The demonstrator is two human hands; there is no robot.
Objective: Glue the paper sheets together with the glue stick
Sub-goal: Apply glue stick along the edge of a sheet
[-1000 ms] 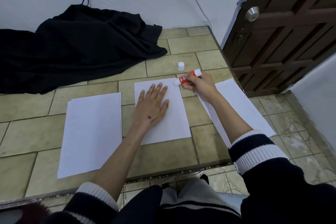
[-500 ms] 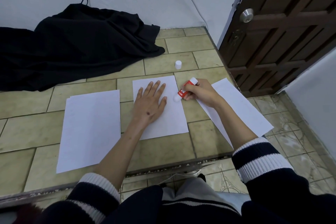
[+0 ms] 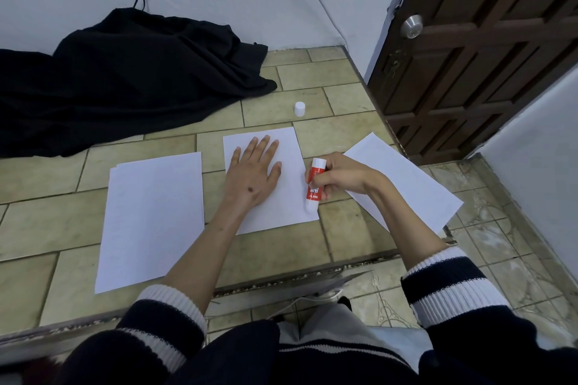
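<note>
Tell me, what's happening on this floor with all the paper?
A person is gluing paper. The left hand lies flat on the middle sheet, pinning it to the tiled floor. The right hand grips a red glue stick, tip down at the sheet's near right corner. Its white cap stands farther back. A stack of sheets waits on the left, another sheet on the right.

Red/white glue stick (image 3: 314,184), white sheets (image 3: 153,216), black cloth (image 3: 125,78).

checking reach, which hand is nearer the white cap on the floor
Left. The left hand lies flat on the middle sheet just below the white cap; the right hand sits lower and rightward.
</note>
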